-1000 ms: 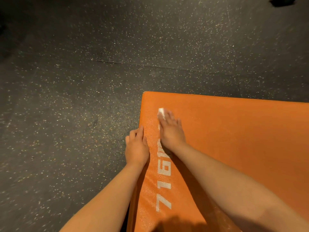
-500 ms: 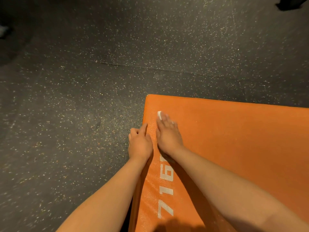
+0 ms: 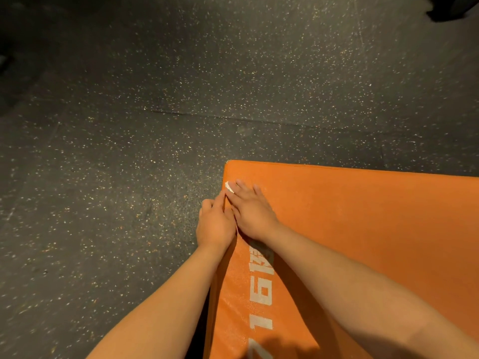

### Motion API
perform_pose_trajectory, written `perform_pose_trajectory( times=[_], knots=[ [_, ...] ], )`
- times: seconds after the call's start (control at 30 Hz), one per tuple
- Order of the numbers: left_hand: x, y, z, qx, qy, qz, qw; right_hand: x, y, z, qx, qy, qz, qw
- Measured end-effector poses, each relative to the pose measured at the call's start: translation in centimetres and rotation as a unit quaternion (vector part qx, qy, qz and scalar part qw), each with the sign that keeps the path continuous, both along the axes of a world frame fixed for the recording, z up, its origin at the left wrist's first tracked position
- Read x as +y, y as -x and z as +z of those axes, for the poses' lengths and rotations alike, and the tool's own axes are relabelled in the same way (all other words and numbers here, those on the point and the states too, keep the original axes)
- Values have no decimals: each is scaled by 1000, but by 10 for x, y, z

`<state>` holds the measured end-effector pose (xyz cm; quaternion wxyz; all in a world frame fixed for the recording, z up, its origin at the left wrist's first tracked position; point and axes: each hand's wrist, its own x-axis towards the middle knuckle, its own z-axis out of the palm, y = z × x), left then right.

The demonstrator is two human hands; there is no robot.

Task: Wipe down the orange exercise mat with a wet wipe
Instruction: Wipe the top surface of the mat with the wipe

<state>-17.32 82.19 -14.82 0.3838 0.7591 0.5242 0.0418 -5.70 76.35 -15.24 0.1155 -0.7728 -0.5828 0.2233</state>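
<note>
The orange exercise mat (image 3: 363,229) lies on the floor, with white lettering along its left side. My right hand (image 3: 252,213) lies flat near the mat's far left corner, fingers straight, pressing a small white wet wipe (image 3: 229,187) onto the mat. Only the wipe's tip shows past my fingertips. My left hand (image 3: 213,225) sits at the mat's left edge right beside my right hand, its fingers curled down over the edge and its thumb lying along the top.
Dark speckled rubber floor (image 3: 129,151) surrounds the mat to the left and beyond it. A dark object (image 3: 456,6) sits at the far top right corner.
My right hand slid the wipe left toward the mat's edge and corner. My left hand went from flat fingers to fingers curled over the mat's edge.
</note>
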Motion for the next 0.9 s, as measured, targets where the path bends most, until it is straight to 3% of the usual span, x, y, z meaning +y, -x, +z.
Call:
perform_pose_trajectory(
  times=[0.1,0.2,0.3,0.4,0.47,0.6,0.7,0.8,0.9],
  knots=[
    [4,-10,-1,2,-16,-35,999,14,-24,-1,-44,6,-62,997],
    [9,-17,-1,4,-16,-29,999,29,-23,1,-25,19,-127,991],
    [8,-13,-5,-3,-26,-31,999,35,-14,0,23,-4,-33,999],
    [7,-12,-6,3,-35,-34,999,38,-28,-3,4,-2,8,1000],
    [6,-15,-5,13,-38,-29,999,40,-35,-5,-24,4,-22,999],
    [-3,-17,-11,28,-61,-40,997,38,-21,-3,-15,-8,-181,983],
    [-7,-22,-8,13,-48,26,998,28,0,-3,32,-32,-150,988],
    [-8,-16,-15,16,-92,-49,994,17,-20,-4,-7,-31,-106,994],
    [-7,-10,-23,44,-99,-60,992,8,-49,-6,-49,5,-204,978]
  ],
)
